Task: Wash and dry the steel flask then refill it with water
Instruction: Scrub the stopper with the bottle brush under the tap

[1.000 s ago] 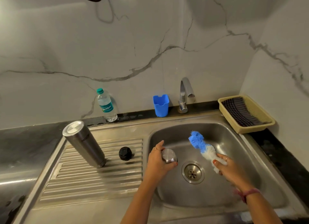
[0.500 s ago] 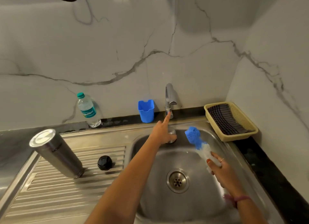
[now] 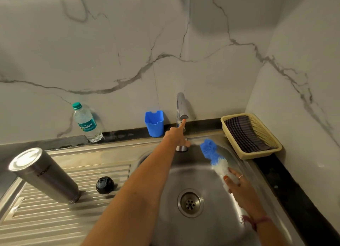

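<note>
Steel flask point(image 3: 44, 175) stands inverted on the ribbed drainboard point(image 3: 55, 218) left of the sink point(image 3: 211, 218), base up, mouth down on the ridges, body leaning away toward upper left; neither hand touches it. Black flask lid point(image 3: 104, 185) sits on the drainboard just beside the flask's mouth end, apart from it. Left hand point(image 3: 177, 135) reaches across the basin to the back rim, index finger straight and touching the underside of the tap point(image 3: 181, 108) at its spout tip; remaining fingers curl around a small steel cup point(image 3: 181, 148), only its lower edge showing beneath the hand. Right hand point(image 3: 237, 185) hovers over the right side of the basin, fingers and thumb wrapped around the white lower part of a bottle brush point(image 3: 213, 157), blue bristle head pointing up and back toward the tap, well short of it. No water stream can be made out under the spout. Drain point(image 3: 190, 202) sits in the basin floor between the two forearms. Against the back wall: a plastic water bottle point(image 3: 85, 122) with green cap, upright; a blue holder point(image 3: 154, 123) just left of the tap. On the counter right of the sink, a yellow basket point(image 3: 265, 152) holding a dark checked cloth point(image 3: 242, 133).
</note>
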{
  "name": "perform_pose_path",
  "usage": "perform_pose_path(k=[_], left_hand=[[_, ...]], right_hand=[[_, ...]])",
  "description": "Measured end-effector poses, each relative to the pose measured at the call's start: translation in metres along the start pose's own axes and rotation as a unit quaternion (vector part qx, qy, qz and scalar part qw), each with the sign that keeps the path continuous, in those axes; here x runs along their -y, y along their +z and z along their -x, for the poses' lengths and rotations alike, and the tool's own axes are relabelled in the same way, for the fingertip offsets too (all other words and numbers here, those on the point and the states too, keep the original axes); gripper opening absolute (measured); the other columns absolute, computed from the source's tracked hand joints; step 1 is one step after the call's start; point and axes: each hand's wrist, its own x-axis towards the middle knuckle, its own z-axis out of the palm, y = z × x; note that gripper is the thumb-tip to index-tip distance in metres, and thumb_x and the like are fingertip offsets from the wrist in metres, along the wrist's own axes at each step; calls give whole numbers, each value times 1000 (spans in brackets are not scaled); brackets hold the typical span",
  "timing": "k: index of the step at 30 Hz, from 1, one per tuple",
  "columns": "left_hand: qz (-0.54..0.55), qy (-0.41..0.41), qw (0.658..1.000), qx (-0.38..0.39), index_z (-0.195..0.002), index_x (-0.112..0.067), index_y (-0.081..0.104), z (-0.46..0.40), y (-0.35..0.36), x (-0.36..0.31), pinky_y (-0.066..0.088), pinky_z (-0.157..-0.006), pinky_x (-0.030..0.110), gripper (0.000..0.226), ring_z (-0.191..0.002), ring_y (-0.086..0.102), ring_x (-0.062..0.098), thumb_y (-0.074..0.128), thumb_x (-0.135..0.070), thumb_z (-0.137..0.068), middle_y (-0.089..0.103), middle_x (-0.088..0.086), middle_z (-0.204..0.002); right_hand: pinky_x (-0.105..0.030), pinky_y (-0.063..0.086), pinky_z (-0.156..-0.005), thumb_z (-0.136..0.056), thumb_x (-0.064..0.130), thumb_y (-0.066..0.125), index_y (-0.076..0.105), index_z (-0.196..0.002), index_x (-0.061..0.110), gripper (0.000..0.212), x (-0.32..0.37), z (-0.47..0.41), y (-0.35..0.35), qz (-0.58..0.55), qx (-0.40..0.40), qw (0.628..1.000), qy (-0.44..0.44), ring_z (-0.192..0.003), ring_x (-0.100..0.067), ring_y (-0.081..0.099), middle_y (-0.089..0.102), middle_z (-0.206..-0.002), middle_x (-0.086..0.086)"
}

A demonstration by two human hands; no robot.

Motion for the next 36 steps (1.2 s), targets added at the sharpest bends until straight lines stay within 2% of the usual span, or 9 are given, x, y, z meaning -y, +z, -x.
perform_pose_path(k=[4, 9, 14, 20, 23, 27, 32, 34, 36], left_hand=[[-19, 9, 1000, 14, -154, -35, -19, -3, -1, 5, 47, -104, 47, 112, -119, 56, 39, 72, -37, -88, 53, 25, -132], [-60, 0, 998, -13, -154, -34, -21, -5, 7, 4, 51, -96, 44, 118, -108, 58, 33, 75, -39, -85, 55, 20, -123], [-91, -10, 995, -30, -154, -31, -24, -4, 14, 3, 49, -92, 40, 121, -104, 58, 30, 75, -40, -85, 55, 19, -122], [-108, -13, 993, -44, -154, -27, -25, 0, 16, -2, 47, -89, 37, 125, -94, 54, 26, 77, -39, -84, 57, 19, -123], [-96, -19, 995, -35, -153, -25, -27, -2, 18, -6, 47, -93, 39, 129, -107, 59, 29, 80, -35, -82, 57, 19, -128], [-111, -30, 993, -39, -152, -24, -29, -2, 19, -8, 49, -90, 37, 132, -106, 61, 29, 81, -33, -80, 58, 18, -126], [-97, -52, 993, -39, -150, -22, -34, -3, 23, -9, 52, -91, 37, 136, -103, 62, 28, 83, -30, -79, 60, 17, -122], [-95, -60, 993, -39, -153, -20, -27, -1, 24, -7, 52, -92, 37, 133, -103, 62, 28, 82, -31, -79, 60, 16, -120], [-117, -51, 991, -37, -158, -12, 0, 1, 24, -4, 51, -94, 36, 114, -109, 58, 26, 80, -36, -81, 57, 15, -124]], right_hand=[[-18, 43, -63, -94, 29, 57, 52, -131, 21, 38, -6, -6, 2, -10, 4, 1000, 4, -86, -13, 63, 66, -98, -3], [-23, 49, -68, -93, 30, 58, 55, -128, 21, 37, -13, -13, 6, -19, 22, 1000, 10, -86, -16, 66, 68, -96, -2], [-23, 49, -67, -93, 26, 58, 54, -127, 24, 34, -11, -10, 8, -28, 23, 999, 7, -84, -16, 66, 68, -95, -2], [-30, 54, -72, -93, 28, 59, 55, -125, 24, 33, -16, -12, 7, -32, 18, 999, 16, -86, -19, 67, 69, -95, -3], [-37, 57, -77, -92, 30, 59, 56, -127, 21, 37, -19, -12, 4, -27, 19, 999, 16, -85, -20, 67, 69, -94, -3], [-24, 51, -69, -92, 27, 59, 54, -124, 25, 32, -19, -8, 3, -28, 8, 999, 17, -87, -17, 66, 68, -98, -3], [-21, 47, -65, -94, 27, 57, 54, -130, 20, 37, -15, -8, 4, -12, 19, 1000, 13, -82, -15, 65, 68, -94, -3], [-19, 46, -63, -94, 26, 57, 52, -130, 21, 36, -11, -6, 5, -14, 21, 1000, 9, -82, -13, 65, 67, -95, -3], [-17, 45, -63, -95, 25, 56, 52, -129, 24, 35, -7, -4, 7, -14, 24, 1000, 4, -83, -12, 64, 67, -97, -2]])
